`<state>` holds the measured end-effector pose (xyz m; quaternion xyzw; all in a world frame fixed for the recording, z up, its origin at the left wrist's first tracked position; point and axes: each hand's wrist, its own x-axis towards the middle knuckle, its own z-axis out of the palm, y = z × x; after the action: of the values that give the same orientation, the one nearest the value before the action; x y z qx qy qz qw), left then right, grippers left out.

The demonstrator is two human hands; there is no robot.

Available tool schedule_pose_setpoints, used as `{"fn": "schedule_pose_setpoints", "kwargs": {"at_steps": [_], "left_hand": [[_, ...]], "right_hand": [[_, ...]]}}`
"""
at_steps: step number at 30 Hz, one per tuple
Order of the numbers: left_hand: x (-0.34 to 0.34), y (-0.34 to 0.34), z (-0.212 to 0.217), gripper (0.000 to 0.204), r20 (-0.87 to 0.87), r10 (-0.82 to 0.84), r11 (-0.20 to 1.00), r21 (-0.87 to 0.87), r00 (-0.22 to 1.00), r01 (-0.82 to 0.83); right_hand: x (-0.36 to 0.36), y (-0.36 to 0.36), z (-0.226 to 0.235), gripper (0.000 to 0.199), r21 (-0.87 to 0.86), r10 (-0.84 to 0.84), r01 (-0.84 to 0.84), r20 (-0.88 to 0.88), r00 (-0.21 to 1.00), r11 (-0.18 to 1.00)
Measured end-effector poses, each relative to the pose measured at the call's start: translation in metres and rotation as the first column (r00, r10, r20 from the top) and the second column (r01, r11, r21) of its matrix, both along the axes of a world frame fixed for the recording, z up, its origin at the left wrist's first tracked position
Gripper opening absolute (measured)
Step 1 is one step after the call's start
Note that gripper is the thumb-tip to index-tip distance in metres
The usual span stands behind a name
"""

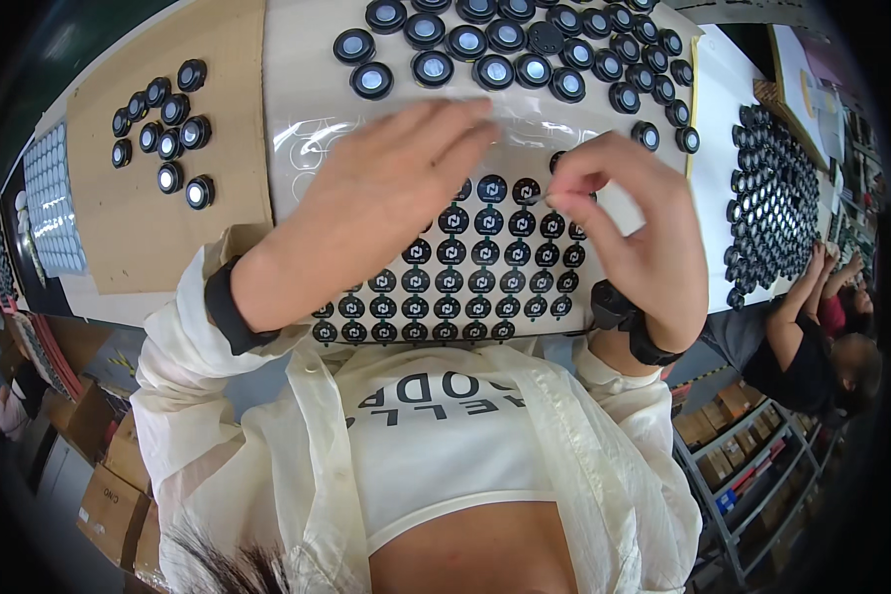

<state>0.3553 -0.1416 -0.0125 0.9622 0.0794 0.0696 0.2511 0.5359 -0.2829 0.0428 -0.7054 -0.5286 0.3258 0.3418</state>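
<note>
My left hand reaches palm down over a clear plastic sheet marked with ring outlines. Its fingers are stretched out and a little blurred at the tips, and no held object shows. My right hand is closed in a pinch. A small thin dark sliver pokes out of that pinch, too small to name. Just below the fingertips, rows of round black stickers with a white emblem cover the near part of the sheet. My left hand and forearm hide part of these rows.
Black round pieces with pale centres crowd the table's far side. Several more sit on brown cardboard at left. A dense group covers the right-hand table, where other people's hands are. Cartons stand below left.
</note>
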Motion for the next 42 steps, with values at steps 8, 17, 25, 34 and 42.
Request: {"fn": "schedule_pose_setpoints", "kwargs": {"at_steps": [8,17,25,34,42], "left_hand": [[-0.011,0.054,0.002,0.037,-0.084,0.211,0.977,0.018,0.974,-0.210],[-0.019,0.043,0.013,0.039,-0.019,0.224,0.518,-0.845,0.975,-0.135],[-0.016,0.021,0.006,0.042,0.141,0.305,0.337,-0.941,0.942,0.031],[-0.015,0.018,0.012,0.042,0.015,0.353,0.378,-0.917,0.936,-0.127],[-0.014,0.019,0.015,0.045,0.023,0.325,0.499,-0.854,0.945,-0.151]], "right_hand": [[-0.010,0.009,-0.009,0.010,0.152,-0.197,0.263,-0.350,0.916,0.953],[-0.020,0.022,-0.031,0.018,0.020,-0.178,0.270,-0.704,0.688,0.963],[-0.029,0.028,-0.036,0.019,0.087,-0.132,0.329,-0.798,0.588,0.940],[-0.030,0.029,-0.038,0.017,0.124,-0.147,0.335,-0.721,0.677,0.934],[-0.031,0.031,-0.040,0.016,0.138,-0.160,0.349,-0.696,0.700,0.927]]}}
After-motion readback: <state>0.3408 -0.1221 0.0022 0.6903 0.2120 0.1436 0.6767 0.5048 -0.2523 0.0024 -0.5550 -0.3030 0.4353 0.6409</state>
